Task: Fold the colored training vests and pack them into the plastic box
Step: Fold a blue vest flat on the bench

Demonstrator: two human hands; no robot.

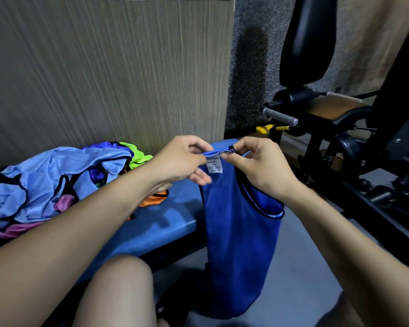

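A royal blue training vest (239, 232) with black trim hangs down in front of me, its white label showing near the top. My left hand (180, 161) pinches the top hem on the left side. My right hand (257, 166) pinches the same hem on the right, close to the left hand. A loose pile of vests (52, 182) in light blue, purple, green and orange lies on the blue padded bench (168, 223) to the left. No plastic box is in view.
A wood-grain panel (104, 67) stands behind the bench. A black gym machine (340, 128) with a grey handle and yellow knobs fills the right side. Grey floor (300, 267) lies below the hanging vest. My knee (118, 291) is at the bottom.
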